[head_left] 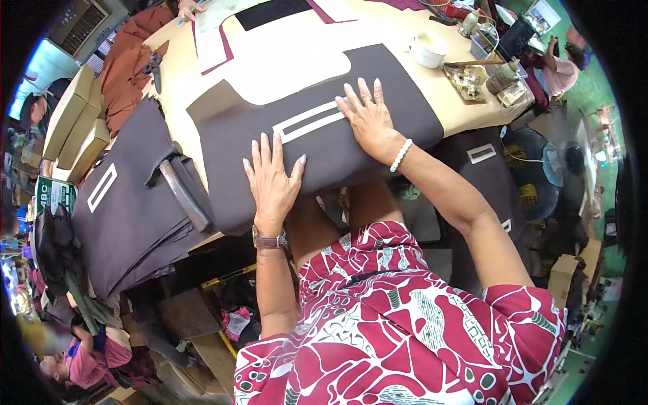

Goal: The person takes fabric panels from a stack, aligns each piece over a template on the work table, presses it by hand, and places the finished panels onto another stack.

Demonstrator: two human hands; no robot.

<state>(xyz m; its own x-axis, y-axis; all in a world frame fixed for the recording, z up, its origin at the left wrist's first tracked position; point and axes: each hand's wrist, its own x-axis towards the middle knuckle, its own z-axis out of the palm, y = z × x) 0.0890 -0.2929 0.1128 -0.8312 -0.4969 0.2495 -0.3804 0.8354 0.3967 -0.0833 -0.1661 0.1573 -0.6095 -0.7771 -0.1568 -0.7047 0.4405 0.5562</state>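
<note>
A dark brown, sheet-like panel (378,74) with a wide cut-out lies over the near edge of the table. On it sits a narrow white rectangular frame (310,123). My left hand (273,177) lies flat on the panel at the frame's left end, fingers spread. Flat as well, my right hand (370,121) rests with its fingertips at the frame's right end and covers that end. Neither hand grips anything. To the left, a hammer (179,185) lies on a stack of similar dark panels (138,202), the top one bearing another white frame (102,189).
On the table's right side stand a white round container (428,50), a tray with a brush (467,79) and bottles. Scissors (155,71) lie at the left near brown fabric (128,74). Cardboard boxes (74,115) are stacked further left. Another person's hand (189,9) is at the far edge.
</note>
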